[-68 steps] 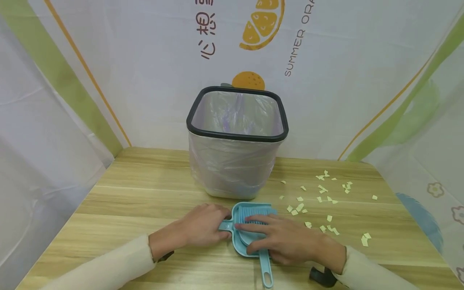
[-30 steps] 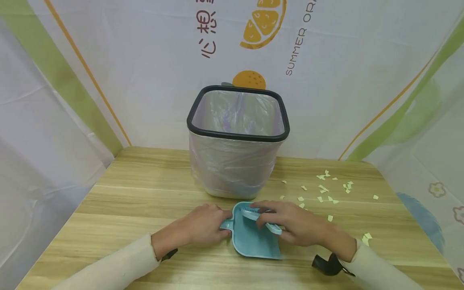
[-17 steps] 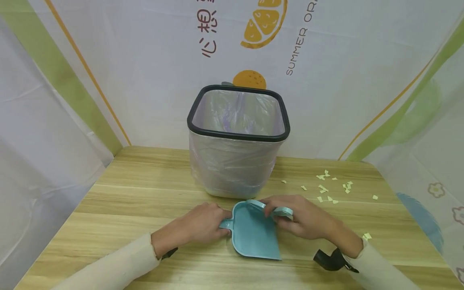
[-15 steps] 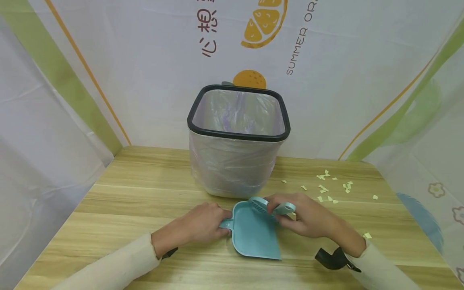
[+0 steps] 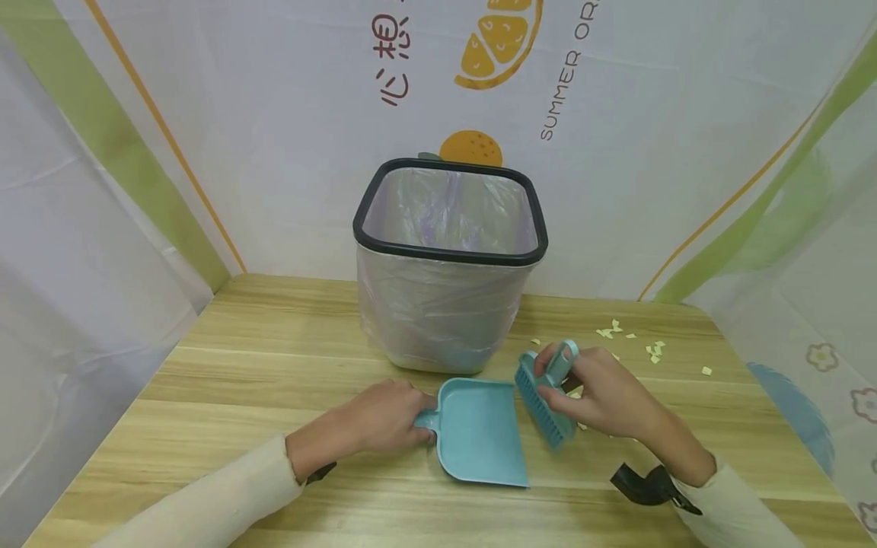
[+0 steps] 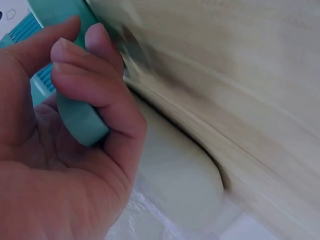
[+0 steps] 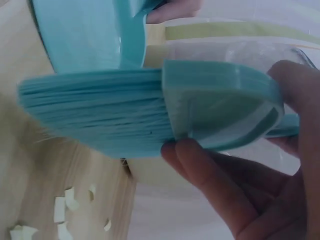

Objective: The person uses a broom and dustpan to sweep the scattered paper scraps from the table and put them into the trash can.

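Note:
A light-blue dustpan (image 5: 479, 434) lies on the table, its wide edge facing right. My left hand (image 5: 393, 418) grips its short handle; in the left wrist view the fingers curl round the handle's end (image 6: 82, 122). Just right of the pan, my right hand (image 5: 599, 388) holds a blue hand brush (image 5: 544, 396), bristles turned toward the pan and handle pointing up. The right wrist view shows thumb and fingers on the brush's back, with the bristles (image 7: 100, 107) near the pan. Small pale-yellow paper scraps (image 5: 654, 352) lie beyond the right hand, some hidden behind it.
A lined bin (image 5: 441, 312) with a black rim stands behind the dustpan, close to its far side. More paper scraps (image 7: 60, 210) show below the brush in the right wrist view. A white printed curtain (image 5: 294, 152) hangs round the wooden table (image 5: 274, 342).
The right hand has lifted the brush off the pan, moved it right past the pan's edge and turned its bristles toward the pan. The left hand and dustpan have stayed put.

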`<state>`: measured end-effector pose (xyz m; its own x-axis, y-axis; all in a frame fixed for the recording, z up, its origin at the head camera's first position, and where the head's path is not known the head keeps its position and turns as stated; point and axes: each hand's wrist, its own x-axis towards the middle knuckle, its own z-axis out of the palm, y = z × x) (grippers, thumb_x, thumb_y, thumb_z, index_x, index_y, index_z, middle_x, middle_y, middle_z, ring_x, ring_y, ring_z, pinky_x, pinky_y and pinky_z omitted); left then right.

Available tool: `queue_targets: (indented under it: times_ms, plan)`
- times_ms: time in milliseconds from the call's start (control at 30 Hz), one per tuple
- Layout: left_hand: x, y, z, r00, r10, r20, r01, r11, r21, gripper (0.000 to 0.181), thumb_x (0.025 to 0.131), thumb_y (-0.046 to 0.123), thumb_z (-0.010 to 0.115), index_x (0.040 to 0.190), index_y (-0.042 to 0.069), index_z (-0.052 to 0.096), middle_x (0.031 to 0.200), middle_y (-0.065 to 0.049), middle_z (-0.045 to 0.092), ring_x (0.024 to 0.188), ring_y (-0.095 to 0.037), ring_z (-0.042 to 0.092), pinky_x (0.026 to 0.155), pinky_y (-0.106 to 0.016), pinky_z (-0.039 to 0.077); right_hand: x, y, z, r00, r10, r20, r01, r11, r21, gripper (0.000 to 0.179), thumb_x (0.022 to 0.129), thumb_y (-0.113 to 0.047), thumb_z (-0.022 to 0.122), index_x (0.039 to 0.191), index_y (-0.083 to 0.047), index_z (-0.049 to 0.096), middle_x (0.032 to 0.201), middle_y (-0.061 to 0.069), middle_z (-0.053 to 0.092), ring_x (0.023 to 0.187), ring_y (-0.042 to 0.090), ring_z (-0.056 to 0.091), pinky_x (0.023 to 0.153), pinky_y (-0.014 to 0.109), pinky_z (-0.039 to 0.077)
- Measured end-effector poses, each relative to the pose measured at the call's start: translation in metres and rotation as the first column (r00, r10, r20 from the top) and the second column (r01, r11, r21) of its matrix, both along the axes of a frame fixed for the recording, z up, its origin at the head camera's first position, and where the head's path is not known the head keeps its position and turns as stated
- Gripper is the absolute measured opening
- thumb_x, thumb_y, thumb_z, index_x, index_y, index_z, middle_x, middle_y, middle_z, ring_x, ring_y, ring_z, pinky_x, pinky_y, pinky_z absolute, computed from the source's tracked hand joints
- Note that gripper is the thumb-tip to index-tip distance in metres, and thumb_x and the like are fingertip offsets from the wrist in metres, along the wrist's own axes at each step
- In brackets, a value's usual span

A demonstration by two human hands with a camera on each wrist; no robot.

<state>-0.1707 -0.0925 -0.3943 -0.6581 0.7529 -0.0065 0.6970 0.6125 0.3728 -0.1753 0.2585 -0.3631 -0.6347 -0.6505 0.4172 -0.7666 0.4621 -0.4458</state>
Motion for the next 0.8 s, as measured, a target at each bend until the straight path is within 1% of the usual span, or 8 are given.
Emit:
queue_targets:
  times_ms: [100, 233, 333, 467, 567, 700, 800]
  plan:
    - [-0.001, 0.0, 0.001, 1.0, -0.002, 0.012, 0.002, 1.0, -0.003, 0.025, 0.097, 0.023, 0.084, 0.086, 0.016, 0.064, 0.066, 0.012, 0.038, 0.061, -0.004, 0.036, 0.057, -0.026, 0.032, 0.0, 0.0, -0.004, 0.999, -0.034, -0.006, 0.034, 0.999, 0.004, 0.019, 0.095, -0.002, 0.077, 0.108, -0.014, 0.069, 0.092, -0.012, 0.074, 0.073, -0.003, 0.068, 0.06, 0.028, 0.06]
    - [-0.003, 0.001, 0.002, 1.0, -0.001, 0.027, 0.001, 1.0, -0.006, 0.024, 0.096, 0.023, 0.084, 0.085, 0.016, 0.063, 0.066, 0.012, 0.036, 0.061, -0.005, 0.035, 0.057, -0.026, 0.03, 0.0, 0.0, -0.009, 0.997, -0.072, 0.019, 0.072, 0.997, -0.011, 0.017, 0.096, -0.003, 0.077, 0.107, -0.014, 0.069, 0.09, -0.01, 0.074, 0.072, -0.003, 0.069, 0.059, 0.025, 0.059]
    - [-0.004, 0.001, 0.002, 0.999, 0.001, 0.034, -0.001, 1.0, -0.006, 0.023, 0.095, 0.023, 0.084, 0.085, 0.016, 0.064, 0.066, 0.012, 0.036, 0.061, -0.005, 0.035, 0.056, -0.026, 0.029, 0.0, 0.0, -0.011, 0.995, -0.097, 0.037, 0.097, 0.995, -0.022, 0.016, 0.096, -0.004, 0.078, 0.106, -0.014, 0.07, 0.089, -0.01, 0.074, 0.071, -0.002, 0.069, 0.059, 0.025, 0.058]
    - [-0.004, 0.001, 0.002, 0.999, -0.003, 0.038, 0.003, 1.0, -0.001, 0.023, 0.095, 0.023, 0.084, 0.086, 0.016, 0.064, 0.066, 0.012, 0.036, 0.06, -0.004, 0.035, 0.056, -0.025, 0.03, -0.001, -0.001, -0.011, 0.992, -0.115, 0.042, 0.116, 0.993, -0.021, 0.015, 0.096, -0.006, 0.078, 0.106, -0.015, 0.07, 0.086, -0.012, 0.073, 0.069, -0.003, 0.067, 0.058, 0.026, 0.057]
    - [-0.003, 0.0, 0.003, 0.999, -0.002, 0.043, 0.002, 1.0, 0.003, 0.024, 0.096, 0.024, 0.084, 0.086, 0.016, 0.064, 0.066, 0.012, 0.037, 0.06, -0.004, 0.035, 0.056, -0.025, 0.03, -0.001, -0.003, -0.009, 0.992, -0.113, 0.049, 0.114, 0.993, -0.014, 0.017, 0.096, -0.007, 0.079, 0.106, -0.016, 0.07, 0.085, -0.013, 0.072, 0.068, -0.002, 0.065, 0.056, 0.026, 0.056]
    - [-0.002, -0.001, 0.003, 0.999, -0.007, 0.041, 0.007, 1.0, 0.007, 0.024, 0.098, 0.025, 0.084, 0.087, 0.016, 0.065, 0.067, 0.012, 0.036, 0.061, -0.004, 0.034, 0.056, -0.025, 0.029, -0.001, -0.003, -0.004, 0.989, -0.094, 0.112, 0.096, 0.995, -0.006, 0.02, 0.095, -0.008, 0.082, 0.109, -0.016, 0.071, 0.089, -0.009, 0.073, 0.068, 0.0, 0.063, 0.057, 0.027, 0.055]
    - [-0.001, -0.002, 0.002, 0.999, -0.019, 0.028, 0.019, 1.0, 0.013, 0.024, 0.099, 0.026, 0.084, 0.089, 0.016, 0.065, 0.067, 0.012, 0.036, 0.061, -0.003, 0.033, 0.057, -0.025, 0.029, 0.001, -0.004, 0.0, 0.978, -0.096, 0.184, 0.096, 0.995, 0.008, 0.02, 0.096, -0.01, 0.083, 0.11, -0.016, 0.071, 0.096, -0.005, 0.074, 0.071, 0.003, 0.065, 0.06, 0.029, 0.056]
